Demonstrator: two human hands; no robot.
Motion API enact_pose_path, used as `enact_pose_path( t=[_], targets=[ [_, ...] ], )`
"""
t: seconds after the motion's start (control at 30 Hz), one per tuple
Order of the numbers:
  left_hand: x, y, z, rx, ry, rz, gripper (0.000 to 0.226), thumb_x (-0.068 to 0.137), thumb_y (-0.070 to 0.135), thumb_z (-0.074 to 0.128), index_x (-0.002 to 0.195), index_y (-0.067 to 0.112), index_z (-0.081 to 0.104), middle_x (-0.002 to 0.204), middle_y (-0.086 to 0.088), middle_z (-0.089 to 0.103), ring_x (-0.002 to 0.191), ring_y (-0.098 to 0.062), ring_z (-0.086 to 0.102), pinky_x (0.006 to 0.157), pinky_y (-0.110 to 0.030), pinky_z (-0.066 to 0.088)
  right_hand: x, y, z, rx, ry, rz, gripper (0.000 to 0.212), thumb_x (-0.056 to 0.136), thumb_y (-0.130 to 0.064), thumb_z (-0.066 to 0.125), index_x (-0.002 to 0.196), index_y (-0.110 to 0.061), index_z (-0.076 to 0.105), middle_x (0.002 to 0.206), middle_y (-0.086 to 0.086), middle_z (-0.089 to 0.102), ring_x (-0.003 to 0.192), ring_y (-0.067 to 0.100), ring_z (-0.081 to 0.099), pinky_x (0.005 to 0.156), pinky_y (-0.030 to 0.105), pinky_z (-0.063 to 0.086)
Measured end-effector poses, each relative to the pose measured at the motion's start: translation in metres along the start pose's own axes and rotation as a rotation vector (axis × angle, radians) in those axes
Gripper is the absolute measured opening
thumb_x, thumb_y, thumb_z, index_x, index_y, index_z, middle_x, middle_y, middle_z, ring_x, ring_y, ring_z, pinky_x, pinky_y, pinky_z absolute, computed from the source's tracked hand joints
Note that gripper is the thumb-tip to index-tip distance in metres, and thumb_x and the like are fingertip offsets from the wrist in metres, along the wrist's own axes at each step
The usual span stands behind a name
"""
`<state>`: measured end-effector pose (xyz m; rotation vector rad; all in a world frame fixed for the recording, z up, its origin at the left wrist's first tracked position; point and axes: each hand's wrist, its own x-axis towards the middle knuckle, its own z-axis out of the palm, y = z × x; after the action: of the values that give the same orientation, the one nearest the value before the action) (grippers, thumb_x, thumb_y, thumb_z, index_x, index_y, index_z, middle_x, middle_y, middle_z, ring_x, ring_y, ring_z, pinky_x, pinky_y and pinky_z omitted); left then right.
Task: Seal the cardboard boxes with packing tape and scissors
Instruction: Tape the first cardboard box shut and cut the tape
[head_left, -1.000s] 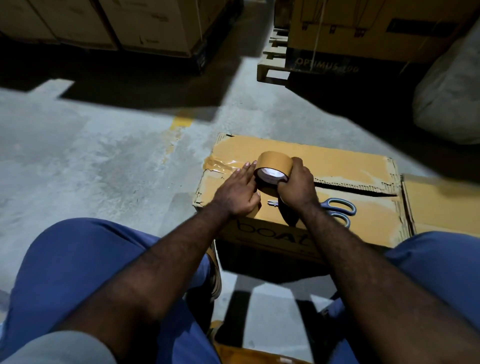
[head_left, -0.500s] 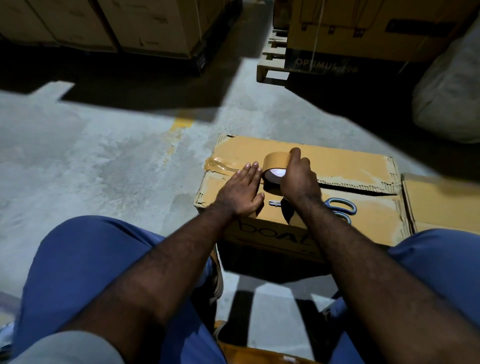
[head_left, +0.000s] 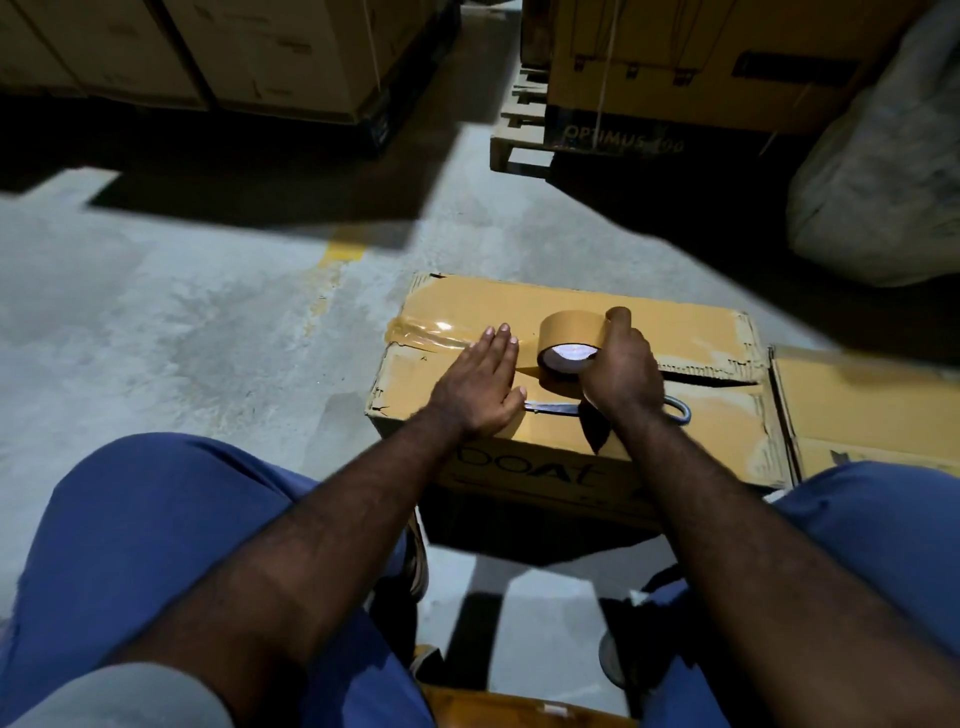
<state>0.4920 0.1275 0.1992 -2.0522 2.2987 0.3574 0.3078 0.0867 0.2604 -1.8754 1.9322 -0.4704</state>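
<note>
A brown cardboard box (head_left: 691, 332) stands on the floor between my knees, its top seam still gaping at the right. Glossy brown tape (head_left: 426, 332) covers the seam's left end. My left hand (head_left: 480, 384) lies flat, fingers straight, pressing the tape onto the box top. My right hand (head_left: 621, 371) grips the brown tape roll (head_left: 569, 338) standing on edge over the seam, just right of the left hand. Scissors (head_left: 553, 409) with blue-grey handles lie on the near flap, partly hidden under my right hand.
A second cardboard box (head_left: 872, 405) sits touching on the right. Stacked cartons (head_left: 270, 52) and a pallet (head_left: 519, 130) with a large box line the back. A white sack (head_left: 883, 171) lies at the far right. Bare concrete floor (head_left: 182, 322) stretches to the left.
My right hand has drawn the tape roll further right along the seam. My left hand followed it, flattening onto the tape.
</note>
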Motion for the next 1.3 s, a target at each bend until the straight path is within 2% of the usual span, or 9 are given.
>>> enact_pose_path(
  t=[0.17, 0.37, 0.6, 0.73, 0.8, 0.9, 0.97, 1.2, 1.3],
  targets=[
    [0.012, 0.023, 0.000, -0.084, 0.006, 0.070, 0.072, 0.105, 0.047, 0.026, 0.162, 0.010, 0.001, 0.169, -0.013, -0.005, 0.156, -0.025, -0.006, 0.127, -0.042, 0.006, 0.006, 0.005, 0.008, 0.106, -0.100, -0.059, 0.058, 0.088, -0.006, 0.058, 0.142, -0.013, 0.037, 0.117, 0.023, 0.062, 0.099, 0.041, 0.060, 0.069, 0.037, 0.046],
    [0.013, 0.021, 0.006, -0.052, -0.012, 0.068, 0.075, 0.102, 0.049, 0.021, 0.162, 0.009, 0.000, 0.169, -0.014, -0.006, 0.156, -0.025, -0.006, 0.127, -0.041, 0.004, 0.009, 0.009, 0.014, 0.138, -0.115, -0.055, 0.067, 0.088, -0.005, 0.056, 0.150, -0.020, 0.033, 0.124, 0.024, 0.059, 0.105, 0.042, 0.059, 0.078, 0.041, 0.052],
    [0.012, 0.021, 0.006, -0.030, -0.001, 0.051, 0.075, 0.105, 0.048, 0.025, 0.161, 0.008, -0.005, 0.168, -0.010, -0.014, 0.156, -0.022, -0.009, 0.126, -0.037, 0.000, 0.011, 0.021, 0.000, -0.089, 0.001, 0.002, 0.086, 0.083, -0.032, 0.082, 0.152, -0.031, 0.029, 0.125, 0.017, 0.054, 0.115, 0.038, 0.056, 0.074, 0.040, 0.045],
    [0.011, 0.023, 0.006, -0.021, 0.000, 0.045, 0.074, 0.106, 0.047, 0.025, 0.161, 0.009, -0.008, 0.168, -0.008, -0.017, 0.156, -0.021, -0.011, 0.124, -0.035, -0.003, 0.011, 0.033, -0.013, -0.115, 0.006, 0.084, 0.099, 0.076, -0.049, 0.085, 0.152, -0.024, 0.028, 0.129, 0.016, 0.056, 0.120, 0.037, 0.055, 0.085, 0.045, 0.050],
    [0.010, 0.024, 0.006, -0.007, -0.002, 0.047, 0.074, 0.106, 0.047, 0.026, 0.160, 0.009, -0.009, 0.168, -0.009, -0.017, 0.156, -0.021, -0.012, 0.124, -0.035, -0.003, 0.009, 0.038, -0.016, -0.147, 0.030, 0.090, 0.089, 0.081, -0.044, 0.082, 0.150, -0.020, 0.031, 0.129, 0.015, 0.057, 0.119, 0.037, 0.055, 0.086, 0.046, 0.050],
    [0.011, 0.025, 0.005, -0.004, -0.018, 0.035, 0.075, 0.106, 0.047, 0.026, 0.160, 0.009, -0.009, 0.167, -0.009, -0.018, 0.155, -0.022, -0.013, 0.125, -0.038, -0.002, 0.007, 0.043, -0.018, -0.120, 0.051, 0.064, 0.059, 0.089, -0.019, 0.067, 0.143, -0.018, 0.041, 0.125, 0.015, 0.058, 0.113, 0.038, 0.058, 0.085, 0.047, 0.053],
    [0.012, 0.028, 0.004, -0.003, -0.018, 0.018, 0.076, 0.105, 0.048, 0.025, 0.160, 0.009, -0.009, 0.167, -0.011, -0.018, 0.155, -0.024, -0.013, 0.127, -0.040, 0.000, 0.006, 0.045, -0.021, -0.019, 0.029, 0.079, 0.059, 0.089, -0.013, 0.061, 0.145, -0.021, 0.042, 0.124, 0.015, 0.059, 0.110, 0.038, 0.060, 0.086, 0.049, 0.056],
    [0.027, 0.059, 0.001, -0.055, 0.010, 0.079, 0.076, 0.104, 0.049, 0.023, 0.160, 0.007, -0.006, 0.168, -0.013, -0.014, 0.156, -0.024, -0.010, 0.127, -0.039, 0.001, 0.003, 0.045, -0.019, -0.084, 0.029, 0.117, 0.061, 0.089, -0.025, 0.054, 0.146, -0.035, 0.037, 0.107, 0.013, 0.066, 0.096, 0.038, 0.063, 0.083, 0.051, 0.057],
    [0.030, 0.067, 0.003, -0.092, -0.002, 0.050, 0.078, 0.105, 0.050, 0.024, 0.160, 0.004, -0.006, 0.168, -0.014, -0.013, 0.156, -0.025, -0.009, 0.127, -0.039, 0.001, 0.005, 0.046, -0.018, -0.077, -0.004, 0.141, 0.059, 0.090, -0.025, 0.049, 0.147, -0.036, 0.037, 0.106, 0.014, 0.065, 0.092, 0.037, 0.062, 0.077, 0.042, 0.053]
  ],
)
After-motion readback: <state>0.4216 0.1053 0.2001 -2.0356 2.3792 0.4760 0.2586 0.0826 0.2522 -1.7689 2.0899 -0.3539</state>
